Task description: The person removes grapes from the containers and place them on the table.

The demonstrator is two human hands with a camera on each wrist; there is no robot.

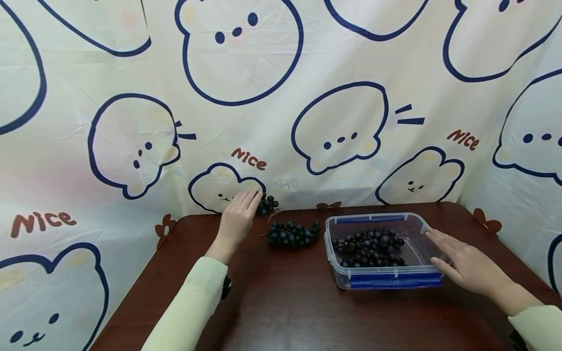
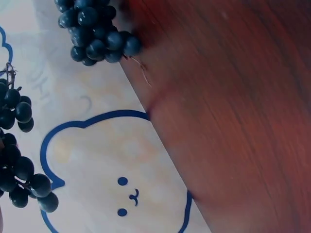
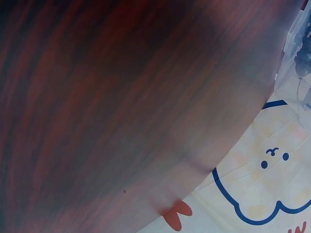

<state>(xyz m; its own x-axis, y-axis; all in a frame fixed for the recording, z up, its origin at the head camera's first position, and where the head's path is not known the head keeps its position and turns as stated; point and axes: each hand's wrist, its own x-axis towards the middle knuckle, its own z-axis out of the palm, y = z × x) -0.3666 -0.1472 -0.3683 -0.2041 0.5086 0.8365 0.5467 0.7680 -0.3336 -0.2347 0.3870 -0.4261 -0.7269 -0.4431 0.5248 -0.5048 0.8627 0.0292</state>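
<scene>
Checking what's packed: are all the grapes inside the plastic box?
No, one bunch of dark grapes lies on the table outside the plastic box, and the left hand holds another bunch.

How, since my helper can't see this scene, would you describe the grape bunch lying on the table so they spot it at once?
Find the reddish-brown table, then the clear, blue-clipped container on it. Just left of that, near the table's back edge, lies the dark bunch. Unlike its neighbours, it is neither boxed nor in the left hand.
</scene>
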